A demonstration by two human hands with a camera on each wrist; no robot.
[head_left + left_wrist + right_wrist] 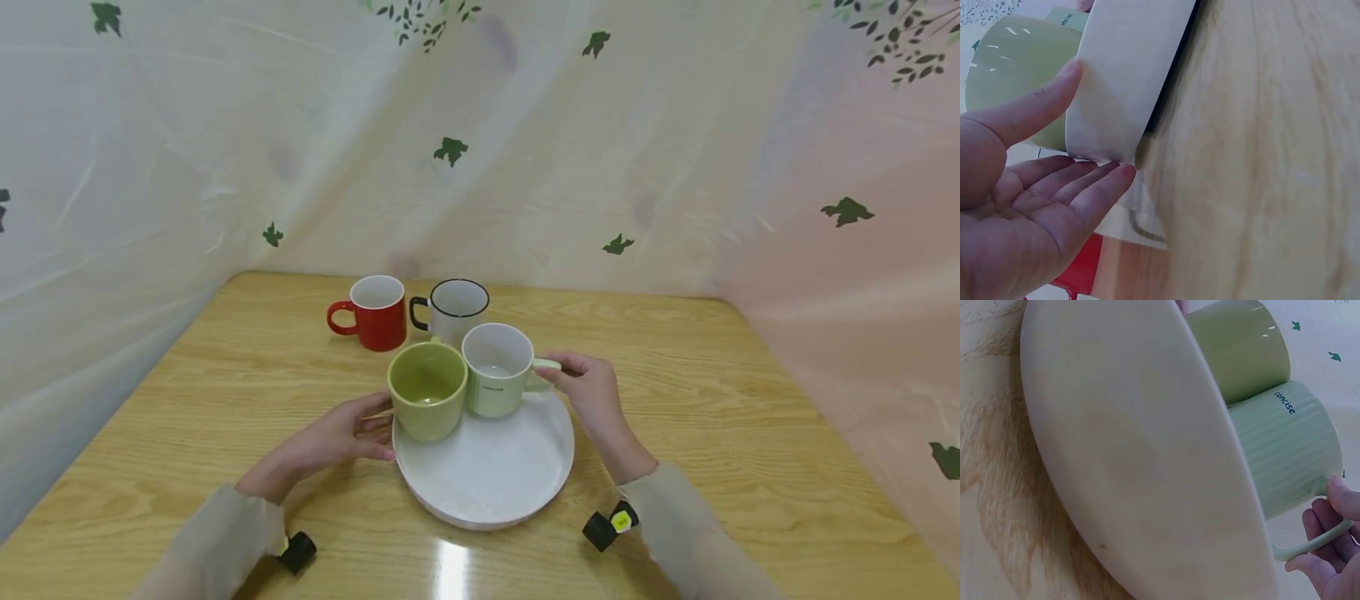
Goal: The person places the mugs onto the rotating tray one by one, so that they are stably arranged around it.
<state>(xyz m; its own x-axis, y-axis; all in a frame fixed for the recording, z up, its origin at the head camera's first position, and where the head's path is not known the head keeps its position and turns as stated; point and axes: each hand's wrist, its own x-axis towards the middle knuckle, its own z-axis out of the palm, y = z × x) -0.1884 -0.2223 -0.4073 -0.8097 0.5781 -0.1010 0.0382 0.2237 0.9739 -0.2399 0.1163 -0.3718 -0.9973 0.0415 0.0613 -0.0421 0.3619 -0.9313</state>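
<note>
A thick round white tray (491,475) stands on the table, with two mugs at its far side. On its left part sits a yellow-green mug (427,417), side by side with a ribbed pale-green mug (1285,450) lettered "concise". My right hand (592,396) grips the pale-green mug's handle, fingers inside the loop and thumb near its top. From the left, my left hand (333,437) touches the tray's side wall with extended fingers. Its thumb lies at the tray's rim beside the yellow-green mug, as the left wrist view shows.
Behind the tray stand a red mug (382,325), handle leftward, and a white mug (459,302) with a black rim and handle, partly hidden by the green mugs. The wooden table (675,400) ends at a pale curtain (525,192) printed with green birds.
</note>
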